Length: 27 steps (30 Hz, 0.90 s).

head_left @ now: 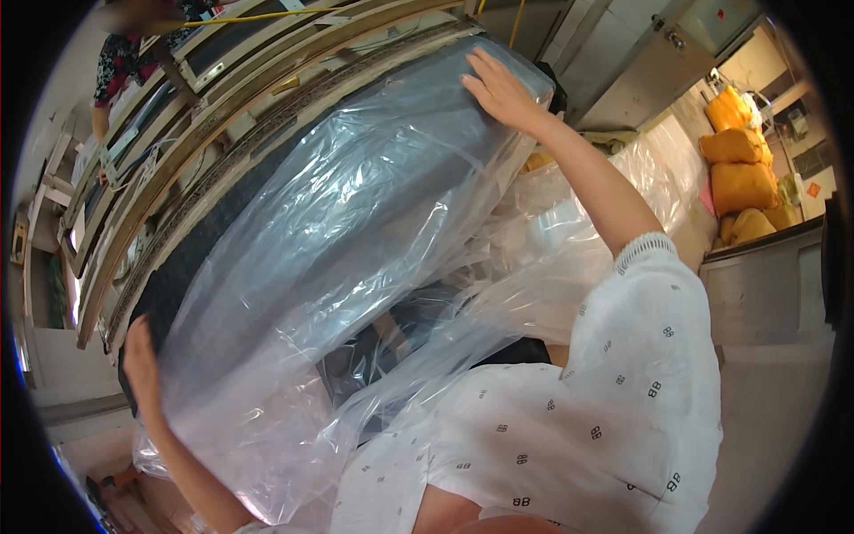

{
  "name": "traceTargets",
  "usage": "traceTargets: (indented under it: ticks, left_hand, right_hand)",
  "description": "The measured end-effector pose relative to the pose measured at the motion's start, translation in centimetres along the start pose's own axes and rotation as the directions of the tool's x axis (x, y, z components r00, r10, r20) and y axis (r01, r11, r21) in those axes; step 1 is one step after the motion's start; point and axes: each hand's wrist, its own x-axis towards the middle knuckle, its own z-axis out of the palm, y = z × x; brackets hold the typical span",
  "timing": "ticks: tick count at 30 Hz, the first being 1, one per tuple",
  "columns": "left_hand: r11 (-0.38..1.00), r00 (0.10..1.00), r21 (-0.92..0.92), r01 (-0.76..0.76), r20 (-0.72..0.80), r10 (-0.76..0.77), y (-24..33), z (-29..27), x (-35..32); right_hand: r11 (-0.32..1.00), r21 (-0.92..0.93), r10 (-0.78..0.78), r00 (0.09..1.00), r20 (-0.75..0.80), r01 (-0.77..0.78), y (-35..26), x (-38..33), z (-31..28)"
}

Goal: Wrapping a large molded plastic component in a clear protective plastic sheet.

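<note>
A large sheet of clear plastic film (356, 222) lies over a long work surface with a dark covering (209, 209) and hangs down in folds towards my body. My right hand (503, 92) rests on the film near the far right end, fingers stretched out and apart. At the near left end, my left hand (142, 363) is at the film's edge beside the dark covering. It is seen side-on, its fingers extended and a little blurred, with nothing visible in them. Whether it presses on the film is hard to make out.
Long wooden rails (191, 147) run along the far side. Beyond them another person's patterned sleeve (120, 62) shows at upper left. More crumpled film (640, 178) spreads on the right. Orange sacks (743, 182) are piled beyond a doorway, near a metal door (654, 67).
</note>
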Motion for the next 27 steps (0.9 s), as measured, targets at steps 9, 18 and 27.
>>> traceTargets:
  ticks: [9, 18, 27]
  left_hand:
    - [0.985, 0.947, -0.092, -0.146, -0.302, 0.112, 8.5, 8.7, -1.0]
    - [0.896, 0.911, 0.381, -0.229, -0.24, 0.335, 5.8, 0.8, -9.7]
    - [0.846, 0.912, 0.525, -0.098, -0.292, 0.287, 10.4, 2.3, -19.8]
  right_hand:
    - [0.941, -0.337, 0.052, 0.991, 0.125, -0.007, 0.5, 0.6, 0.2]
    - [0.992, -0.112, -0.037, 0.99, 0.14, 0.053, -0.7, -1.1, -2.1]
    - [0.984, 0.091, 0.152, 0.987, 0.047, -0.156, 6.5, 3.3, 2.1]
